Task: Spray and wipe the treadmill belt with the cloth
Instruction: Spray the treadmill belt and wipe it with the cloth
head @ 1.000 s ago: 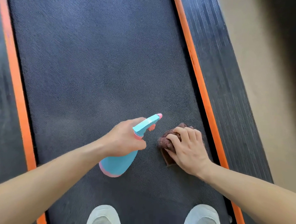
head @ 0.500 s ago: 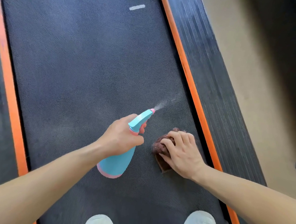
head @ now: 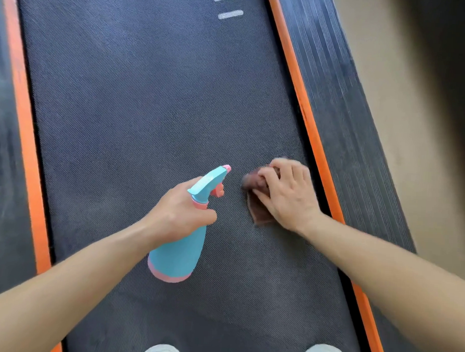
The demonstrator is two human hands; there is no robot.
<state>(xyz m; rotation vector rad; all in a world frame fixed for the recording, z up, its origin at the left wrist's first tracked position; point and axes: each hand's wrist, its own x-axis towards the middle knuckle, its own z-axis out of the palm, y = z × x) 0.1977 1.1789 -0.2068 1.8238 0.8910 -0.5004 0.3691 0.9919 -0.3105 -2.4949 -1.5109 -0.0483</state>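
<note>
One crumpled brown cloth, blurred.

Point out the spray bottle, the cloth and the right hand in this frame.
spray bottle (head: 180, 254), head view, on the blue body near its pink base.
cloth (head: 260, 216), head view, on its flat brown lower corner.
right hand (head: 289, 197), head view, on the back of the hand.

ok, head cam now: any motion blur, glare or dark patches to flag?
Head view: the right hand and the brown cloth under it are smeared by motion blur; the left hand and spray bottle look sharper. Same view: a dark soft patch fills the top right corner; the belt shows a pale bluish sheen, no hard glare.
</note>
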